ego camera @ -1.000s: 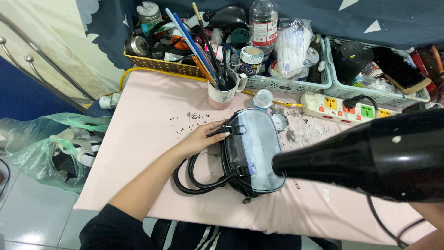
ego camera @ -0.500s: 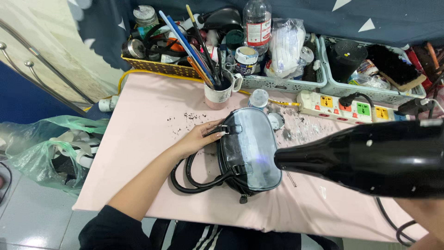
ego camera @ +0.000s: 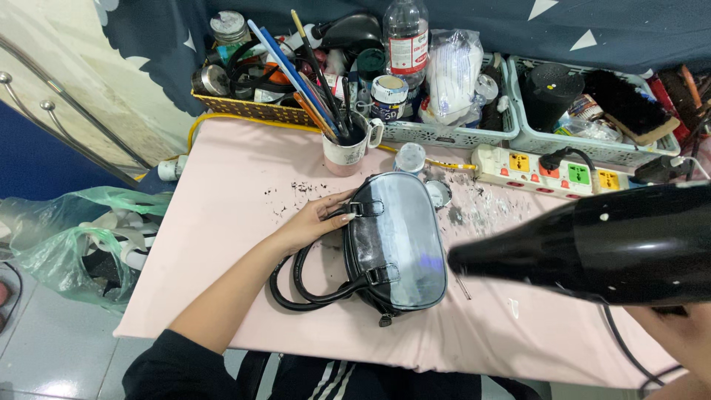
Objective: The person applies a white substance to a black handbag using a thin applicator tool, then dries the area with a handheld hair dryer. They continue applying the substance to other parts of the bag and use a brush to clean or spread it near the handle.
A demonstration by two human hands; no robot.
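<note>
On the pink desk (ego camera: 222,178), our black handbag (ego camera: 396,241) lies just before the brush mug (ego camera: 346,148). Our left hand (ego camera: 315,222) stays pressed flat against its side, fingers open. The black hair dryer (ego camera: 600,244) has swung closer to the bag; whether our right hand (ego camera: 685,337) grips it, we cannot tell.

Glossy black handbag (ego camera: 396,241) flat on its side mid-surface near the front edge, handles looped leftward; black hair dryer (ego camera: 592,244) aimed at it.
</note>
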